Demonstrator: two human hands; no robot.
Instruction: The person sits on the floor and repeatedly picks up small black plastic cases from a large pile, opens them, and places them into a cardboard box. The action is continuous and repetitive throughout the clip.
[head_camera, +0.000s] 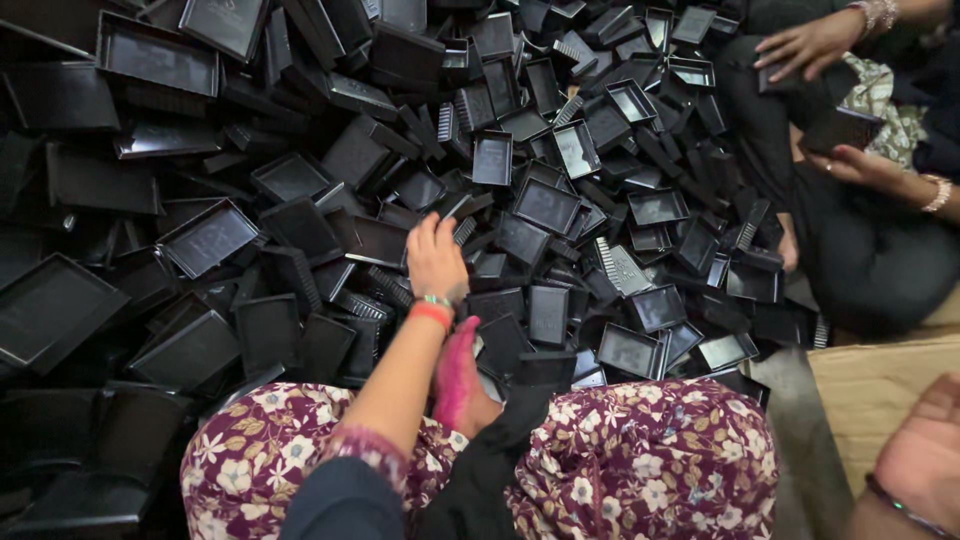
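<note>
A heap of black trays (300, 180) filled the floor, larger ones at the left. The left hand (436, 262) lay palm-down on the small trays (520, 300) in the middle, fingers loosely spread, nothing visibly gripped. The right hand (925, 455) hung open and empty at the lower right, beside a cardboard box (860, 385); another person's hands (815, 45) held trays at the upper right.

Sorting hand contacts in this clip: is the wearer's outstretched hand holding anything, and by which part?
Nothing is clearly held. The left hand lies palm-down on the pile of black plastic trays, fingers hidden; the right hand is open, empty.
</note>
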